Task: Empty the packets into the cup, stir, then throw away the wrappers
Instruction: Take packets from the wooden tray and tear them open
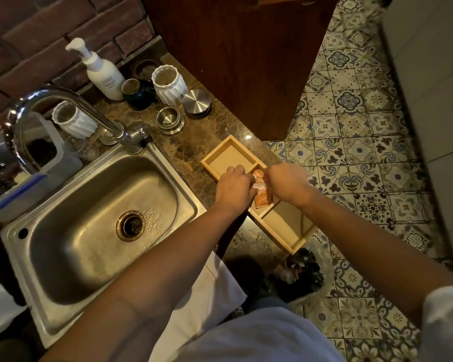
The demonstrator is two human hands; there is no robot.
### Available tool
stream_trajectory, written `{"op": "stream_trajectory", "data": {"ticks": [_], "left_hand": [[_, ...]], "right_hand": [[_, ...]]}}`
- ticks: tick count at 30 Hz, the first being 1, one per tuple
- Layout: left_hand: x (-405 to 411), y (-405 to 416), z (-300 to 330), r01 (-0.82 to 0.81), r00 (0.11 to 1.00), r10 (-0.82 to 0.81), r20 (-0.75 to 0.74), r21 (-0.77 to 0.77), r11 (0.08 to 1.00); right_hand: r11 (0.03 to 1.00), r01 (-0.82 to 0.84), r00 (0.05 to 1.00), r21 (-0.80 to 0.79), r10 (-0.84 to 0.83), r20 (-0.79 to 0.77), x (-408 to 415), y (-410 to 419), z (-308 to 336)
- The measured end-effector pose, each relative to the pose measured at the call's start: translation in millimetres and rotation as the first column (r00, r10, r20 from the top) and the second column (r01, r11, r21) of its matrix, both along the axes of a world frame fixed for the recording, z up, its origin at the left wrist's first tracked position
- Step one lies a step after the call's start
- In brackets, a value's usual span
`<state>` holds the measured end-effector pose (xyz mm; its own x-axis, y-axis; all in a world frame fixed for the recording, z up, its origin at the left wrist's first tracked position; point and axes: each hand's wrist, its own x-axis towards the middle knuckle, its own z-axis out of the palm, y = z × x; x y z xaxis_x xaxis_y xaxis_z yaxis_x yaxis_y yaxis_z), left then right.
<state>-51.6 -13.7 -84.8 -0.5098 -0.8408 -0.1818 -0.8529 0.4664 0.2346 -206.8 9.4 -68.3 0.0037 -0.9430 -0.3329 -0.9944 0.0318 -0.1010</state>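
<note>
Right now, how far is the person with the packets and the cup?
Early stage. Nothing looks finished. In hand: the left hand and right hand together hold a small white packet above the middle compartment of the wooden tray, where orange packets lie. Whether it is torn open cannot be seen. Left: pouring into a cup, stirring, and dropping wrappers in the bin on the floor.
</note>
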Motion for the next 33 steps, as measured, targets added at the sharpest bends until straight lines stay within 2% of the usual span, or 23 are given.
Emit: {"op": "stream_trajectory", "data": {"ticks": [4,8,11,15,19,21,24,26,28,33], "left_hand": [[6,1,4,-0.112,0.978,0.135,-0.157,0.147,0.983],[14,6,19,-0.116,0.870,0.253,-0.424,0.323,0.939],[23,16,36,-0.089,0.820,0.252,-0.514,0.322,0.943],[45,32,61,-0.109,0.764,0.285,-0.578,0.320,0.941],[69,56,89,-0.174,0.693,0.366,-0.621,0.348,0.921],[82,70,104,-0.205,0.608,0.415,-0.677,0.371,0.906],[102,88,126,-0.271,0.420,0.510,-0.751,0.433,0.860],[116,100,138,-0.304,0.357,0.543,-0.760,0.455,0.837],[132,114,149,-0.331,0.361,0.543,-0.758,0.441,0.834],[168,142,166,-0.451,0.468,0.484,-0.739,0.271,0.850]], "right_hand": [[1.000,-0.020,0.979,-0.010,0.022,0.203,-9,5,2],[1.000,0.005,0.896,0.024,-0.015,0.444,-20,15,17],[0.999,-0.004,0.798,0.042,-0.022,0.602,-19,23,38],[0.998,-0.018,0.686,0.055,-0.027,0.727,-12,34,74],[0.999,-0.051,0.651,-0.011,0.042,0.758,6,43,104],[0.998,-0.033,0.605,-0.045,0.056,0.794,17,50,115],[0.996,-0.028,0.578,-0.086,0.087,0.811,38,61,127],[0.994,-0.008,0.541,-0.111,0.098,0.835,52,69,135],[0.990,0.010,0.514,-0.144,0.118,0.849,70,79,142],[0.976,-0.014,0.540,-0.220,0.192,0.820,112,102,158]]}}
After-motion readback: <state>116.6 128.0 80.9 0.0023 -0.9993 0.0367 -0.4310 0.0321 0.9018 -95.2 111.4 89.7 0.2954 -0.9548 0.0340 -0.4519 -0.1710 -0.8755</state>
